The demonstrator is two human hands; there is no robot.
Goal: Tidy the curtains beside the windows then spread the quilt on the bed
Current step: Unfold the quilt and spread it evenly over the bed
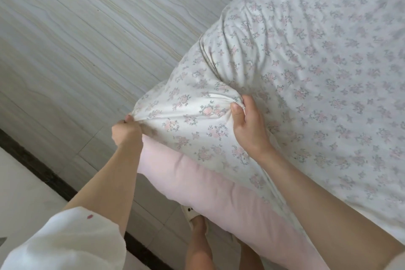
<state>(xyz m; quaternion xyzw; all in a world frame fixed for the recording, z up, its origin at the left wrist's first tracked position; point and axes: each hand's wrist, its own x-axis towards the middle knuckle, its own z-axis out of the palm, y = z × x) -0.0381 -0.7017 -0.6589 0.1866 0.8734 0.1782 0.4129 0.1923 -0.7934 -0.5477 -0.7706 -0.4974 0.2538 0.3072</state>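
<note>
your left hand (128,130) has its fingers curled tight on the corner of the quilt (285,68), the cloth bunched in the pinch just off the bed's edge. your right hand (248,124) clamps a gathered fold of the same quilt, thumb on the near side and fingers tucked over the far side, so the floral fabric is stretched taut between both hands. the quilt, white with small pink flowers, lies over the bed to your right, rumpled with creases running away from the right hand. under the lifted corner a pink sheet (219,190) shows along the mattress edge, hanging toward you. your forearms cross the lower view; the white sleeve (63,241) covers the left one. below, a foot in a white slipper (190,215) stands on the pale wood-grain floor (87,28), beside a dark strip (39,167).
</note>
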